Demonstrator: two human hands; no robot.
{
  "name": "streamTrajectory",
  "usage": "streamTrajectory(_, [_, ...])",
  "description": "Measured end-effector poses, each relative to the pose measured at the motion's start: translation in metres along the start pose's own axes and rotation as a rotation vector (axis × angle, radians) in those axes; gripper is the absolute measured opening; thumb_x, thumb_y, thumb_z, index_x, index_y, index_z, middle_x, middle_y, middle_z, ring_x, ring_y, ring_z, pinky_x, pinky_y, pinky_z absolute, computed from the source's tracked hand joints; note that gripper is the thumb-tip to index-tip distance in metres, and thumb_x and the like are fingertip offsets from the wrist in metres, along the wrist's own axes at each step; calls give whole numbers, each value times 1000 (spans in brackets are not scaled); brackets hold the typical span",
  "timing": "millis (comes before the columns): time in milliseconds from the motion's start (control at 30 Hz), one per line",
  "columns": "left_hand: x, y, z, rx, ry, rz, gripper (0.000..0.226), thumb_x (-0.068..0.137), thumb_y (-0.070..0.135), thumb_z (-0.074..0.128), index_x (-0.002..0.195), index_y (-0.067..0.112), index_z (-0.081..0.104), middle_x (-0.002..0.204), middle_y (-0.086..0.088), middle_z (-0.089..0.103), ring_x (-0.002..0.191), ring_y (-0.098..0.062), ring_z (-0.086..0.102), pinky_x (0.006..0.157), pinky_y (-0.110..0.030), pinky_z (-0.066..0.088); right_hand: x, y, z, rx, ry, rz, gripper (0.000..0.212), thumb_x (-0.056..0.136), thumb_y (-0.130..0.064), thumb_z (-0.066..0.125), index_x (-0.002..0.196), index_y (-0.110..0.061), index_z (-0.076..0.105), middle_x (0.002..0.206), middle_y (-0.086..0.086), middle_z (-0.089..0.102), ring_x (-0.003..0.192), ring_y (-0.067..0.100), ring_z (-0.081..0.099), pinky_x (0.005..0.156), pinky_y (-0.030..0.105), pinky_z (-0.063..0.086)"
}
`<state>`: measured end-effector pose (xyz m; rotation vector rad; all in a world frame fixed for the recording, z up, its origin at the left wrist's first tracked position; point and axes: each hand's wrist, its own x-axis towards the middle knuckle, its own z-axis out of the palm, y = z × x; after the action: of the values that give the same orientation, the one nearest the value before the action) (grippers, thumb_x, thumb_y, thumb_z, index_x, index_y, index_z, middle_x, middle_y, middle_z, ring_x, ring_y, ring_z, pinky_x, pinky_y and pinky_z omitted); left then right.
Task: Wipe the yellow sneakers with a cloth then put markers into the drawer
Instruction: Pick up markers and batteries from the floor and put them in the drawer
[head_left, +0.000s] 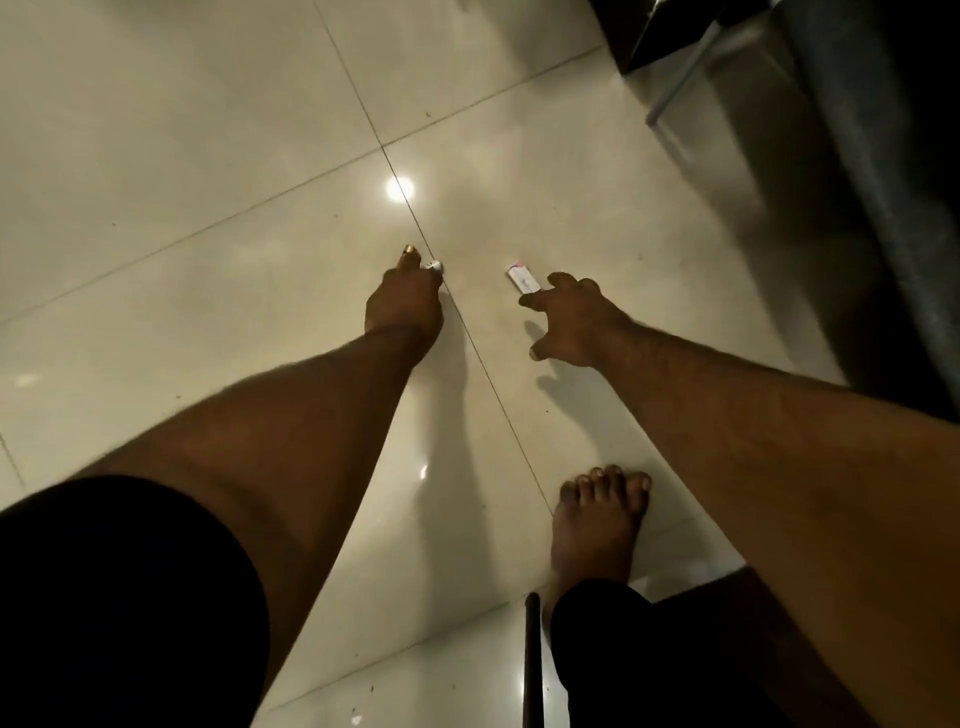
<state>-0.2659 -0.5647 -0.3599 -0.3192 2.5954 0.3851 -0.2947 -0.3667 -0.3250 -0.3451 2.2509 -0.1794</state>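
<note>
My left hand (404, 304) is stretched down toward the tiled floor and grips a white marker (432, 266), whose end pokes out past the fingers. A brownish tip (410, 251) also sticks out of that fist; I cannot tell what it is. A second white marker (522, 278) with a pink mark lies flat on the floor. My right hand (574, 319) hovers at its near end with fingers spread and bent, fingertips at the marker but not closed round it. No sneakers, cloth or drawer are in view.
Glossy beige floor tiles (208, 182) fill the view. A dark cabinet or furniture (857, 156) stands at the right and top right. My bare foot (602, 519) is planted below the right hand, with a thin dark rod (532, 660) beside it.
</note>
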Motion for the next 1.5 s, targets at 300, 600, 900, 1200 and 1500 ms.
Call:
streamTrajectory(300, [13,3,16,145,59,45,25,95,7,46,111,7,65,116,-18,58,107,-38,56,81,-43,48,25,-2,25,-124,-141,44,87,83,-50,64,150,-40,10,160,0,-11,143,38,9,110,53,25])
streamTrajectory(600, [-57,45,57,-157,-16,11,26,93,12,53,110,17,72,117,-9,65,107,-31,61,89,-33,46,-27,41,55,-89,211,50,30,99,-15,42,124,-9,58,121,16,59,113,34,54,91,37,46])
streamTrajectory(900, [-156,160,-11,-494,-173,127,21,74,-1,60,84,12,73,95,-8,73,91,-22,67,78,-23,49,-229,114,-21,183,173,285,27,90,-16,58,112,-25,70,122,9,63,110,30,57,91,29,43])
streamTrajectory(1200, [-339,336,-164,-534,-338,658,21,74,3,64,58,15,59,59,-8,57,56,-23,56,59,-39,57,-541,74,-63,283,409,560,32,88,-14,56,118,-17,66,118,15,64,104,32,63,83,29,45])
streamTrajectory(1500, [-585,406,-134,-629,-514,696,22,77,-8,63,65,9,56,74,-10,62,59,-17,58,53,-31,59,-755,87,35,429,611,814,27,87,-12,60,110,-22,71,111,9,68,99,27,64,85,30,49])
